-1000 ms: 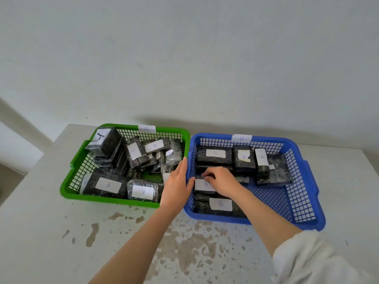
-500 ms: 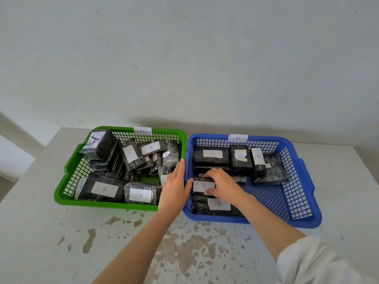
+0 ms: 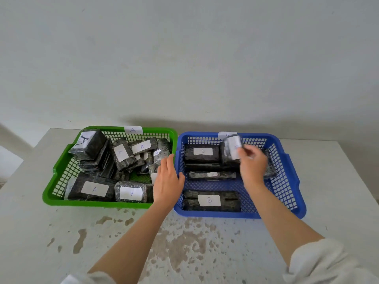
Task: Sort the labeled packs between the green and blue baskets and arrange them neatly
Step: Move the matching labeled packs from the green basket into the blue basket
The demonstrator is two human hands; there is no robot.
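Note:
A green basket (image 3: 61,167) tagged A holds several black wrapped packs with white A labels, piled loosely. To its right stands a blue basket (image 3: 291,181) tagged B with several black packs; one B pack (image 3: 211,200) lies at its front. My right hand (image 3: 253,163) holds a black labelled pack (image 3: 230,150) lifted over the back middle of the blue basket, blurred by motion. My left hand (image 3: 167,180) rests with straight fingers on the rims where the two baskets meet.
Both baskets sit on a white table (image 3: 41,232) with worn brown patches near the front. A plain wall rises right behind the table. The table's left edge drops off beside the green basket.
My right hand has left the front left of the blue basket and lifted a pack up toward the back middle. The left hand has stayed at the basket rims.

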